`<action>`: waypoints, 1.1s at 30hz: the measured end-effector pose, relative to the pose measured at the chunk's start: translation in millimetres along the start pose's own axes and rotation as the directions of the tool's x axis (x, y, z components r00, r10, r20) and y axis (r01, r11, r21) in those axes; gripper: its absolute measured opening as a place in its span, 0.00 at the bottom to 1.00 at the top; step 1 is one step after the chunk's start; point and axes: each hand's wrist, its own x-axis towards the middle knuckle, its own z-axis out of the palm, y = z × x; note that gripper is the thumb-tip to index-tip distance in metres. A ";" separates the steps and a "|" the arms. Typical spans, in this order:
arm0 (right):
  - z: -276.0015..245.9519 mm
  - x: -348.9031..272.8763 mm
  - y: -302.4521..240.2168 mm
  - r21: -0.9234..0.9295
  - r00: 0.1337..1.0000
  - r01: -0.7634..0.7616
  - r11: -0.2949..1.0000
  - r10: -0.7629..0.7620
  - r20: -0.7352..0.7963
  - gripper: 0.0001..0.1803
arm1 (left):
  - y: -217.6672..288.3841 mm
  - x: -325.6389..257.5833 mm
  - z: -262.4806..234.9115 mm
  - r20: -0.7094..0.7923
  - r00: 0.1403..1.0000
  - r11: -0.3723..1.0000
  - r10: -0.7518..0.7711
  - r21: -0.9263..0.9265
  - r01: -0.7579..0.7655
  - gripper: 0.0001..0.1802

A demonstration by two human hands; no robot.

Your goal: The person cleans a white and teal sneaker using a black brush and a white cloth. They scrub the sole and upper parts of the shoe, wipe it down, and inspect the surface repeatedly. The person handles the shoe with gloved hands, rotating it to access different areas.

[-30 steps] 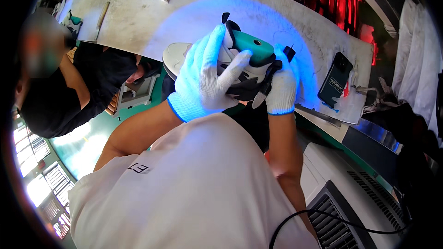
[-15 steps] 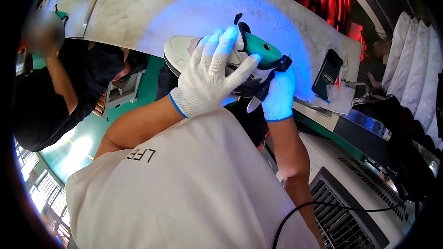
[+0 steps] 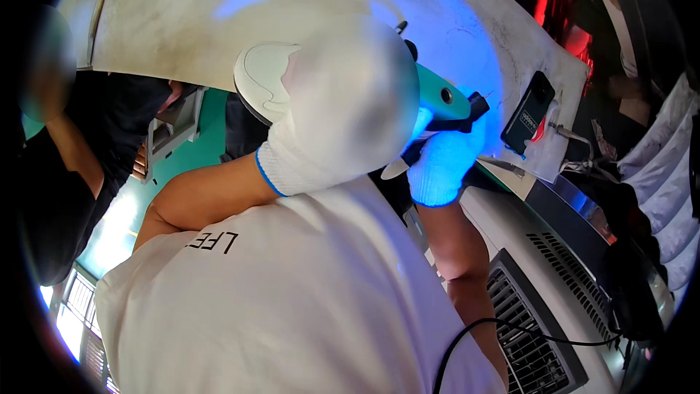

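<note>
A white shoe (image 3: 262, 76) with black parts is held over the near edge of the worktable, its toe to the left. From its opening rises a teal block with a round hole, apparently a shoe last (image 3: 458, 107). My left hand (image 3: 299, 149), in a white knit glove with blue cuff trim, lies over the shoe's near side; a blurred patch hides its fingers. At the heel end, my gloved right hand (image 3: 445, 164) grips the shoe from below, lit strongly blue, its fingers partly hidden. A pale rounded flap (image 3: 394, 169) hangs beneath the shoe.
Blue light covers part of the pale worktable (image 3: 168, 18). A dark phone (image 3: 526, 114) lies at its right end. Another person's arm (image 3: 76, 149) is at far left. A white vented machine (image 3: 569, 270), a black cable (image 3: 467, 330) and white padded material (image 3: 667, 175) are to the right.
The shoe's toe has moved slightly left, while its heel and my right hand have moved right. My left hand's fingers, visible over the shoe before, are now covered by blur. The view has shifted slightly.
</note>
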 end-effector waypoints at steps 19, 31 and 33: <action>-2.5 15.7 -11.4 -0.025 0.962 0.242 0.970 -0.237 0.140 0.14 | 13.9 30.4 -39.7 0.297 0.955 0.978 -0.010 0.200 -0.052 0.64; -3.4 36.9 -40.7 0.573 0.889 0.027 0.819 -0.283 0.361 0.31 | 7.1 35.1 -50.9 0.372 0.927 0.976 -0.048 0.217 -0.036 0.69; 4.0 33.5 -36.1 0.550 0.926 0.059 0.833 -0.251 0.282 0.27 | 5.2 32.8 -48.3 0.379 0.923 0.976 -0.064 0.216 -0.021 0.70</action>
